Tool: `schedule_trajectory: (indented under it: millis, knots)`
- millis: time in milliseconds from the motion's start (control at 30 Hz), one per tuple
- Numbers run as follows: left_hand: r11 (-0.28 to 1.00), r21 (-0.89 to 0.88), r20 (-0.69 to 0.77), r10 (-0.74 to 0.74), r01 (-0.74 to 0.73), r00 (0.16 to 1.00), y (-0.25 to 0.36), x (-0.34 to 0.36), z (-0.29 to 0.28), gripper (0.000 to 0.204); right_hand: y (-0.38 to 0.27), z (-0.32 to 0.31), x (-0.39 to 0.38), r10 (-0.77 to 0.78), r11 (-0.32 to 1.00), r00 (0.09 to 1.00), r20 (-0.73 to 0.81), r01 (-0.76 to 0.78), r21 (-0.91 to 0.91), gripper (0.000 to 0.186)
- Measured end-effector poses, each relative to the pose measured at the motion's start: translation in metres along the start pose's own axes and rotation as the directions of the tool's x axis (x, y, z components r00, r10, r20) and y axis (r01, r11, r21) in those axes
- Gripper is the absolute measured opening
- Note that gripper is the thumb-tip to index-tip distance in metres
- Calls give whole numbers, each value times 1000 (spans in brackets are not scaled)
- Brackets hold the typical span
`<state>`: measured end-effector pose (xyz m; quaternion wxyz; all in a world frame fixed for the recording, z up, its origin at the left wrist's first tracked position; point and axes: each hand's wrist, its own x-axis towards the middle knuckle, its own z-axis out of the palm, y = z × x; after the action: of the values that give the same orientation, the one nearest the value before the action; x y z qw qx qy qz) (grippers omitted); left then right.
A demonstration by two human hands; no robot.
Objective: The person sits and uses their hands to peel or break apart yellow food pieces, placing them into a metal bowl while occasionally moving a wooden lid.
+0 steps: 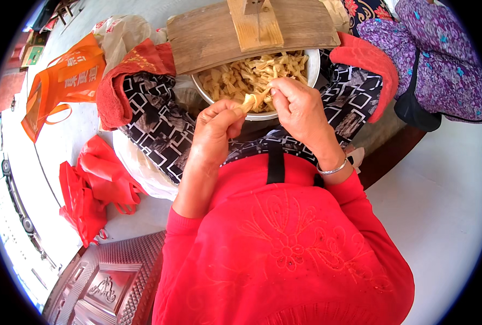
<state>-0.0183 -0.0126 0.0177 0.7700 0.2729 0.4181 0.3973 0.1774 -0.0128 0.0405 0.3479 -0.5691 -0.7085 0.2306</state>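
Observation:
Both my hands meet over the near rim of a round metal basin (pixel 315 67). Stretched between them is a pale yellow strip that looks like tofu skin (pixel 253 101). My left hand (pixel 216 127) pinches its left end between thumb and curled fingers. The other end is gripped in my right hand (pixel 301 108), which wears a silver bangle on its wrist. A heap of similar yellow, knotted-looking pieces (pixel 235 76) fills the basin. Behind my hands, a wooden board (pixel 197 40) covers the basin's far side, with a lighter wood block (pixel 254 27) across it.
Red towels (pixel 135 81) lie at both sides of the basin. To the left are an orange bag (pixel 67 78), a red bag (pixel 100 181) and clear plastic bags. A person in purple patterned clothing (pixel 441 59) is at far right. A brown embossed panel (pixel 108 287) stands lower left.

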Motion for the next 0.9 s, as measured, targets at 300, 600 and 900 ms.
schedule_trajectory:
  millis: [300, 600, 900]
  knots:
    - [974, 226, 49, 15, -26, 999, 6, 7, 1, 12, 7, -22, 9, 67, 827, 922, 381, -265, 496, 40]
    - [940, 336, 55, 51, -67, 997, 9, 9, 15, 12, 11, -12, 20, 154, 592, 815, 559, -529, 609, 12]
    - [980, 199, -14, -4, 6, 1000, 7, 17, 5, 10, 14, -18, 7, 218, 721, 863, 456, -457, 521, 14]
